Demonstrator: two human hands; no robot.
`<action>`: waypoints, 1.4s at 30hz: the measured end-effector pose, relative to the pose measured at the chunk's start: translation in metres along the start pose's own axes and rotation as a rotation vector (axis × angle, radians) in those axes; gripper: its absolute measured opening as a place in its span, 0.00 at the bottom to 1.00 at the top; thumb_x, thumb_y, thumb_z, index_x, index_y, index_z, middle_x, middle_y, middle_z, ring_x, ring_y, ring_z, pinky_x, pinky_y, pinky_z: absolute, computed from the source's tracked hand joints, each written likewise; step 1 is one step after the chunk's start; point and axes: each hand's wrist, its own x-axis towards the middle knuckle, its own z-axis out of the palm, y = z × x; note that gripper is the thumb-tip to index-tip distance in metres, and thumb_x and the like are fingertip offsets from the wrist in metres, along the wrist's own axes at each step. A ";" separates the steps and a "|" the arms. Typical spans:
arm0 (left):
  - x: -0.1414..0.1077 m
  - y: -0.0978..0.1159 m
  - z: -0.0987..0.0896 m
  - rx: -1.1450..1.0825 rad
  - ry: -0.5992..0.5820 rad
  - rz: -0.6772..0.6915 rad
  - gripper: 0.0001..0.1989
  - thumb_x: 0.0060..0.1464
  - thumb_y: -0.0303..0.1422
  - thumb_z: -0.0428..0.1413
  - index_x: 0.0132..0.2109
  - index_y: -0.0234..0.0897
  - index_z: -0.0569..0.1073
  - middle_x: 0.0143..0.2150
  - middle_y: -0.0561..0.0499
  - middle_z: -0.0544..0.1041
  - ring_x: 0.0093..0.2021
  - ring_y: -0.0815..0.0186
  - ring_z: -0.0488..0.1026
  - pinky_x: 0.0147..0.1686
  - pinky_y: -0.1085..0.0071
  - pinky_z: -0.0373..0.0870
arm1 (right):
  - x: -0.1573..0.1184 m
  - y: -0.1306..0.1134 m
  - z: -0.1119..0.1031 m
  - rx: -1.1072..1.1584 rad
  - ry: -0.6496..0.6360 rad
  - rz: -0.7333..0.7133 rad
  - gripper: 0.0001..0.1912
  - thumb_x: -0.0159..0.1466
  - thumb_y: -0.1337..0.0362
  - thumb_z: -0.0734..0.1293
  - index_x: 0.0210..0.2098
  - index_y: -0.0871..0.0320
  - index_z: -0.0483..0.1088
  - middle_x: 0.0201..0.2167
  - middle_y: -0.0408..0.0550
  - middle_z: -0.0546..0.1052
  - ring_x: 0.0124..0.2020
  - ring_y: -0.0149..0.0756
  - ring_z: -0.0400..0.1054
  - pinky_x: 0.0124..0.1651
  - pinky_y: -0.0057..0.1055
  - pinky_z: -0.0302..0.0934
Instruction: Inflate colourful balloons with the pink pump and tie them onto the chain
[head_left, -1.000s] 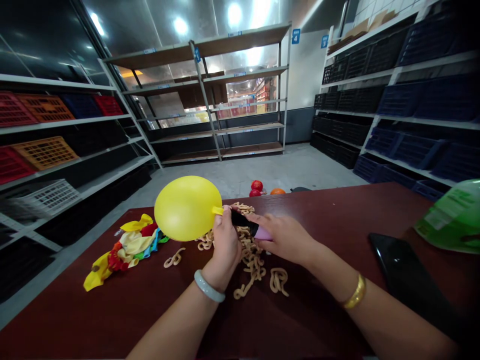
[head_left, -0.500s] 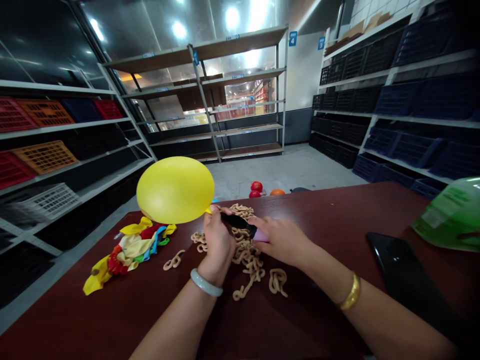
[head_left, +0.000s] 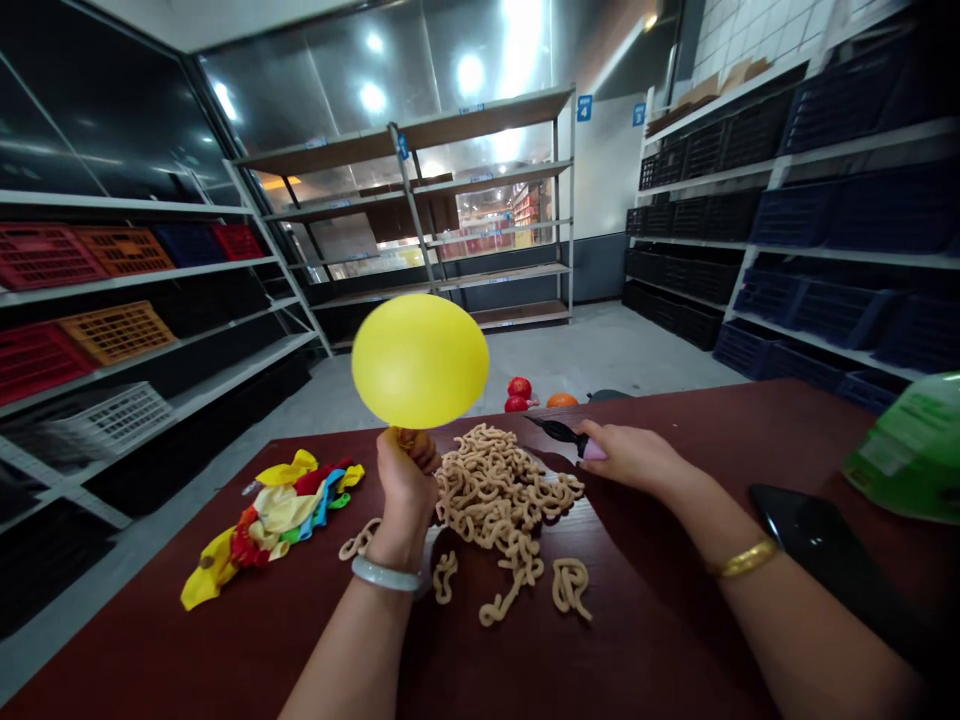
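A blown-up yellow balloon (head_left: 420, 360) stands above my left hand (head_left: 403, 475), whose fingers are closed round its neck. My right hand (head_left: 626, 455) grips a balloon pump (head_left: 561, 432) by its lilac body. The pump's black tapered nozzle points left, apart from the balloon. Between my hands lies a heap of tan, cord-like curled pieces (head_left: 495, 485); a few separate ones lie on the near side. Left of my left hand is a loose pile of uninflated balloons (head_left: 285, 510) in yellow, cream, red, blue and green.
The dark red table (head_left: 300, 630) holds a black phone-like slab (head_left: 810, 530) and a green translucent container (head_left: 911, 445) on the right. Red round items (head_left: 519, 388) and an orange one (head_left: 561, 400) show beyond the far edge. Shelves with crates (head_left: 120, 330) line the sides.
My hands have moved apart. The balloon has come away from the pump nozzle and shifted right, now above my left fist. My right hand has carried the pump to the right, uncovering the tan heap.
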 end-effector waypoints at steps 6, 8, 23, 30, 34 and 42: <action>-0.011 0.001 0.008 0.039 -0.031 -0.071 0.10 0.47 0.34 0.49 0.24 0.40 0.54 0.16 0.61 0.48 0.14 0.75 0.42 0.15 0.76 0.36 | 0.000 0.015 0.006 -0.047 -0.043 0.086 0.22 0.56 0.58 0.66 0.50 0.54 0.70 0.44 0.57 0.77 0.46 0.52 0.72 0.41 0.40 0.60; -0.013 0.001 0.009 0.048 -0.020 -0.067 0.11 0.48 0.35 0.49 0.24 0.40 0.54 0.16 0.61 0.48 0.14 0.75 0.42 0.14 0.76 0.37 | 0.000 0.019 0.008 -0.079 -0.043 0.103 0.21 0.55 0.57 0.68 0.47 0.56 0.72 0.44 0.58 0.77 0.47 0.53 0.72 0.42 0.41 0.61; 0.009 0.030 -0.011 -0.176 -0.188 0.130 0.10 0.58 0.34 0.58 0.31 0.35 0.68 0.20 0.60 0.50 0.18 0.76 0.49 0.15 0.79 0.46 | -0.004 0.016 -0.008 -0.040 0.163 0.031 0.25 0.62 0.45 0.63 0.51 0.55 0.71 0.51 0.57 0.73 0.53 0.52 0.66 0.52 0.44 0.58; 0.035 0.051 -0.047 -0.097 0.279 0.536 0.15 0.64 0.37 0.50 0.29 0.36 0.65 0.20 0.59 0.57 0.17 0.75 0.52 0.15 0.77 0.45 | 0.015 -0.032 0.000 0.144 0.322 -0.294 0.14 0.66 0.57 0.62 0.44 0.56 0.75 0.50 0.51 0.74 0.57 0.43 0.62 0.61 0.40 0.52; 0.042 0.044 -0.052 -0.113 0.354 0.487 0.12 0.64 0.37 0.50 0.32 0.35 0.68 0.22 0.59 0.61 0.17 0.77 0.55 0.16 0.78 0.47 | 0.036 -0.082 0.007 0.183 0.174 -0.476 0.10 0.65 0.61 0.64 0.39 0.54 0.77 0.46 0.47 0.77 0.53 0.40 0.66 0.58 0.38 0.55; 0.042 0.031 -0.051 -0.179 0.286 0.350 0.16 0.62 0.40 0.52 0.29 0.37 0.62 0.21 0.59 0.60 0.17 0.76 0.56 0.16 0.77 0.46 | 0.078 -0.171 -0.001 0.005 0.109 -0.408 0.12 0.64 0.67 0.64 0.43 0.54 0.79 0.45 0.47 0.79 0.48 0.37 0.68 0.50 0.30 0.58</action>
